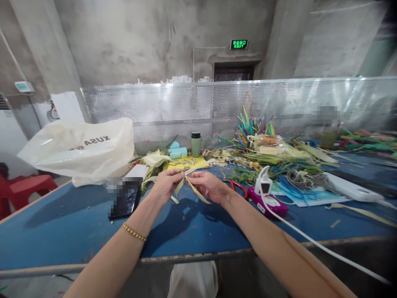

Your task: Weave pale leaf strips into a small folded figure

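Over the blue table, my left hand [166,184] and my right hand [210,186] meet, fingertips almost touching. Both are closed in a pinch on pale yellow-green husk strips [198,194] that cross between the fingers. One strip end points up to the right, while others hang below the hands. Fingers partly hide the crossing point. A yellow sheet [198,162] lies just behind, and red-handled scissors [238,188] rest beside my right hand. Left of my left hand is a dark tablet or phone [128,198], partly blurred out.
A white plastic bag [83,145] stands back left. Behind are a green bottle [196,145], blue rolls [178,152], and heaps of husks and coloured strands [257,128]. A purple power strip [268,203] with a white cable [297,229] lies right. Perforated metal panels [149,109] edge the table.
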Demonstrator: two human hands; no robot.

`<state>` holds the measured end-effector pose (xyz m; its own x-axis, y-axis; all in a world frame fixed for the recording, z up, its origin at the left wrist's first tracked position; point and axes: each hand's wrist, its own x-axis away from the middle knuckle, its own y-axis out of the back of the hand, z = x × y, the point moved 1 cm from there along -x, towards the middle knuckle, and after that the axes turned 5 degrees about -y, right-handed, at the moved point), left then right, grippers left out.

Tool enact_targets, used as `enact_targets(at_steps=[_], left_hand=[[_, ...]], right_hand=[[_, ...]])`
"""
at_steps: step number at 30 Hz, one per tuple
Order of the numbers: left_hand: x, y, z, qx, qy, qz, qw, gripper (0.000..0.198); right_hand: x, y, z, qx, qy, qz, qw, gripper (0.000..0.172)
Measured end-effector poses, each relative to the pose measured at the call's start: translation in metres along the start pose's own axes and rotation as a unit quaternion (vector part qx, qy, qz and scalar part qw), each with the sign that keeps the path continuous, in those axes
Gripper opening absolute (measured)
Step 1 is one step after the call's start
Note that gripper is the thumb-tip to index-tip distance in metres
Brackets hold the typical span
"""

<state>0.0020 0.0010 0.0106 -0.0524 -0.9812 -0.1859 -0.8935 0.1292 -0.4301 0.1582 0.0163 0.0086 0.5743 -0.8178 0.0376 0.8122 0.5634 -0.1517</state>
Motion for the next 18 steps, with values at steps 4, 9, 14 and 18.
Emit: enact_targets(at_steps=[4, 9, 14, 18], left_hand=[[-0.0008, 0.0009, 0.0003, -0.009, 0.0, 0.014, 1.0, 0.027], [-0.0042, 0.0036, 0.0037, -0.051, -0.043, 0.012, 0.998, 0.024], [-0.0063, 0.0055, 0.0052, -0.085, -0.065, 0.013, 0.994, 0.022], [-0.0051, 0.0048, 0.0027, -0.08, -0.058, -0.003, 0.995, 0.024]], right_hand=[[0.0019, 0.0002, 0.0018, 0.085, 0.052, -0.012, 0.995, 0.018], [0.002, -0.0006, 0.0009, 0.135, 0.084, -0.011, 0.987, 0.009], [0.0012, -0.0028, 0.0003, 0.198, 0.103, -0.072, 0.972, 0.006], [-0.0011, -0.0029, -0.0011, 0.232, 0.126, -0.107, 0.959, 0.006]])
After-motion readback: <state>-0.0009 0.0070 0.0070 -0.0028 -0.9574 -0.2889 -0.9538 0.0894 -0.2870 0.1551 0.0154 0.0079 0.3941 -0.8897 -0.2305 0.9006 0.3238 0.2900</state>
